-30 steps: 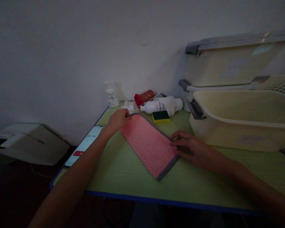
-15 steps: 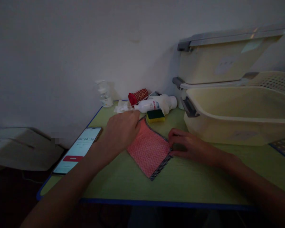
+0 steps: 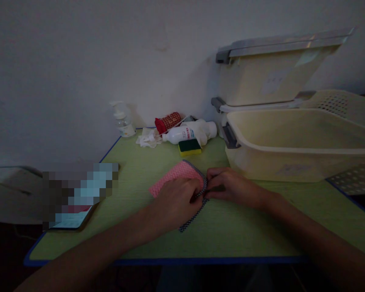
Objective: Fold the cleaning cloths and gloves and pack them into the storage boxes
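A pink textured cleaning cloth (image 3: 174, 173) with a black-and-white checked border lies on the green table, partly doubled over. My left hand (image 3: 177, 202) rests across its middle, closed, with the fingertips curled at the checked edge. At the cloth's right corner my right hand (image 3: 229, 185) is closed in a pinch on the border, close beside the left fingertips. Much of the cloth's near part is hidden under the left hand. A yellow sponge with a dark green top (image 3: 190, 147) lies just beyond the cloth.
Behind the sponge lie a white bottle (image 3: 178, 135), a red patterned roll (image 3: 168, 122) and crumpled white material (image 3: 149, 138). A pump bottle (image 3: 125, 125) stands by the wall. Cream bins (image 3: 280, 165) occupy the right. A partly pixelated phone (image 3: 69, 220) lies at the left edge.
My left hand has come down toward me and right from the cloth's far corner, folding cloth over. My right hand stays at the right corner. The view has shifted slightly.
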{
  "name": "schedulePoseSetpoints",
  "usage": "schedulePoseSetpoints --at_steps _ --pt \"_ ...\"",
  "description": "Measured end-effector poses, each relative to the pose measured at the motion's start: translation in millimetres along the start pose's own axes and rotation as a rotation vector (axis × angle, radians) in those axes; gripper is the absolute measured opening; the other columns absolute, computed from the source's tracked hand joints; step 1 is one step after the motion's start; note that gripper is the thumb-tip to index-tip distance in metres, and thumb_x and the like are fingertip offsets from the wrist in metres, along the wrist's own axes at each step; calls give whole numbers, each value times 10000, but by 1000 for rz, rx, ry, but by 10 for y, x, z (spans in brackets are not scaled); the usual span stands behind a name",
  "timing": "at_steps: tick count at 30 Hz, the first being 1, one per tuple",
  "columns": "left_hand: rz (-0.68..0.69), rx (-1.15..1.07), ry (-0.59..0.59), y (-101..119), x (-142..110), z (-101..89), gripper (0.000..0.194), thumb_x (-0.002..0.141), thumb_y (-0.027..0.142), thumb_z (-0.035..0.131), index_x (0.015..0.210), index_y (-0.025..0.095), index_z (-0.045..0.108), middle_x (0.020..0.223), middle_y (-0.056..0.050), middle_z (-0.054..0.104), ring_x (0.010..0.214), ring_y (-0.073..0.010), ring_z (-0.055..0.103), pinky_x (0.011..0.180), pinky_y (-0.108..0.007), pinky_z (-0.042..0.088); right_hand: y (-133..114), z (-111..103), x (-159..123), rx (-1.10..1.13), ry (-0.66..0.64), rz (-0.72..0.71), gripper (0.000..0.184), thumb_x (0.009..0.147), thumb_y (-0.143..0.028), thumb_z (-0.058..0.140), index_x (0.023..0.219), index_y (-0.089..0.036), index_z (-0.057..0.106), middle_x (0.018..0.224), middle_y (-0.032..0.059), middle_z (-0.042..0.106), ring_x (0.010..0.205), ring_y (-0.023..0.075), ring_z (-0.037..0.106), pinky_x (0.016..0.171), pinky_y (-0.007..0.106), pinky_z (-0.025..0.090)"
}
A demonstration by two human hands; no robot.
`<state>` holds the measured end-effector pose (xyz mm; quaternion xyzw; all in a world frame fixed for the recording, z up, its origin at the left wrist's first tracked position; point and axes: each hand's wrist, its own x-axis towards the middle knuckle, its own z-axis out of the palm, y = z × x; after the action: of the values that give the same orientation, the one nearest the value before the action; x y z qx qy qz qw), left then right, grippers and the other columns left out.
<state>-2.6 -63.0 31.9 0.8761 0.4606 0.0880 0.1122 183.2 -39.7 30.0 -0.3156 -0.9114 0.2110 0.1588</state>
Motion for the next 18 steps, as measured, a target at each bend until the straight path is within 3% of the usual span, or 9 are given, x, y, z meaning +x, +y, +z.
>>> schedulePoseSetpoints --at_steps 5,10,18 --pt "-32 -63 -27 24 13 38 139 772 254 518 653 183 508 600 1 567 557 -138 513 491 -264 291 -1 -2 3 23 -3 -42 111 788 -155 631 705 -156 705 699 9 604 648 106 579 599 211 426" --pt "29 -47 -91 -5 24 69 135 778 225 512 650 181 514 614 1 568 562 -140 508 500 -270 277 2 -6 4 4 -28 -26 127 789 -116 610 712 -155 704 687 9 605 631 106 575 595 211 418" --pt "176 -164 -292 -101 -18 -157 242 774 408 611 803 180 534 790 8 574 700 -141 516 587 -246 346 14 -9 11 -2 -51 -21 114 784 -105 615 710 -142 692 716 12 606 648 110 577 622 224 423"
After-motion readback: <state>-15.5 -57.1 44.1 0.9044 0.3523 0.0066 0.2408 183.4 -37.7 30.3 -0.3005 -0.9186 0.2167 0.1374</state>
